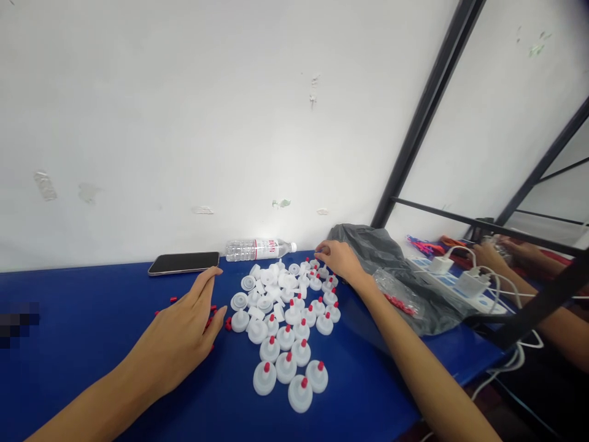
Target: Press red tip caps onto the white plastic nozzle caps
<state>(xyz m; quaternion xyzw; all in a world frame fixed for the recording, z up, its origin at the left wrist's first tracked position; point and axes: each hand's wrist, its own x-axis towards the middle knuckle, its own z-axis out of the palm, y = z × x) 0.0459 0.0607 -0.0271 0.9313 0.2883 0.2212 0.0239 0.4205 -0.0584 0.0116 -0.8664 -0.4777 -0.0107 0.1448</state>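
Note:
My left hand (181, 328) hovers at or just above the blue table, fingers stretched and thumb apart. Small red caps (229, 323) lie around and partly beneath it. To its right spreads a pile of white plastic nozzle lids (271, 279), some tipped over. Several lids with red caps on their tips (286, 367) stand upright along the front and right of the pile. My right hand (339, 259) is at the pile's back right edge, with its fingers bent together. Whatever is between those fingertips is hidden.
A phone (184, 263) and a clear water bottle (257, 249) lie near the wall. On the right are a grey plastic bag (363, 242), a clear bag of red caps (398, 298) and a power strip (478, 298) with cables. Another person's hands (515, 255) show beyond the black metal frame (423, 104).

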